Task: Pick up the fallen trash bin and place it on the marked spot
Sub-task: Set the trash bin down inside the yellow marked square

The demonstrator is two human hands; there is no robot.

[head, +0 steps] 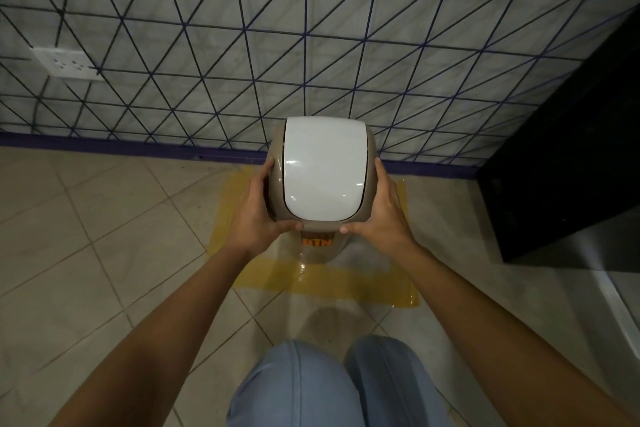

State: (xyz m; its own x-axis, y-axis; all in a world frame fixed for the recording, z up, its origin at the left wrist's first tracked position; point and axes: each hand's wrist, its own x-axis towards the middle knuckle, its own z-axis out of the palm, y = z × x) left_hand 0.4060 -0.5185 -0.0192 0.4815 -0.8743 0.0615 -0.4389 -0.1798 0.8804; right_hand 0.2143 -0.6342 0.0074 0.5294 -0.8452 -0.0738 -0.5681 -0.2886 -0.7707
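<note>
The trash bin (322, 170) is upright, a beige body with a white swing lid, seen from above. It stands inside the marked spot (346, 281), a square of yellow tape on the tiled floor next to the wall. An orange label shows on its front below the lid. My left hand (258, 215) grips the bin's left side at the lid rim, thumb on the front edge. My right hand (382, 210) grips its right side the same way. Whether the base touches the floor is hidden by the bin's top.
A wall (311, 45) with a dark triangle pattern stands right behind the bin, with a white socket plate (69, 63) at the left. A black cabinet (568, 163) stands close on the right. My knees (332, 385) in blue trousers are near the bottom edge.
</note>
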